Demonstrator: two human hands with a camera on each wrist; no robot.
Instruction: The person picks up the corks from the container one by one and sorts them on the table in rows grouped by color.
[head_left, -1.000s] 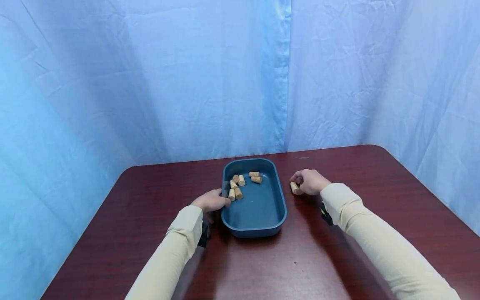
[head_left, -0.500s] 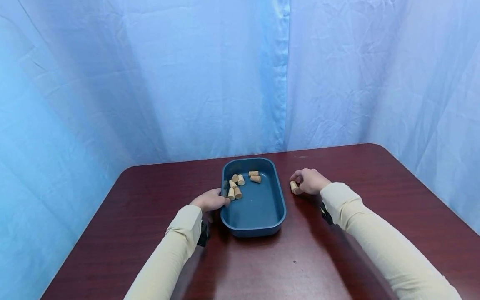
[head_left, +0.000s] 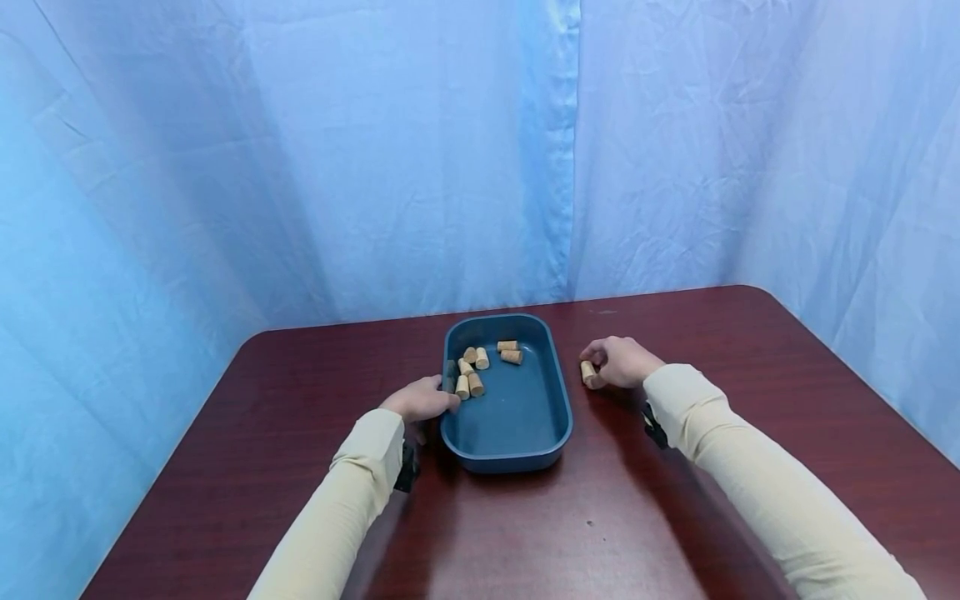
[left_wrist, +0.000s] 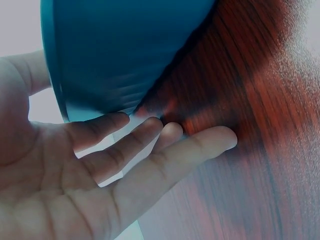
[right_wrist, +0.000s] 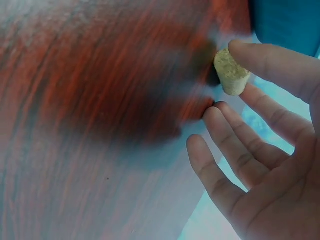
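Observation:
My left hand (head_left: 422, 400) grips the near-left side of a blue rectangular tray (head_left: 517, 462). In the left wrist view the thumb goes over the tray's rim (left_wrist: 48, 75) to the inner side, while the other fingers (left_wrist: 112, 145) lie outside, the index fingertip right at the wall. Right of the tray, my right hand (head_left: 622, 364) pinches a tapered cork stopper (right_wrist: 232, 75) between thumb and index finger, close over the table. The remaining fingers are spread loosely. Several more cork stoppers (head_left: 476, 384) lie inside the tray, most along its left side, with two (head_left: 512, 357) at its far end.
A dark red wood-grain table (head_left: 510, 533) bears the tray. Light blue curtains (head_left: 420, 167) hang close behind its far edge and at both sides. Each wrist wears a small black camera mount (head_left: 407, 468) below a cream sleeve (head_left: 330, 508).

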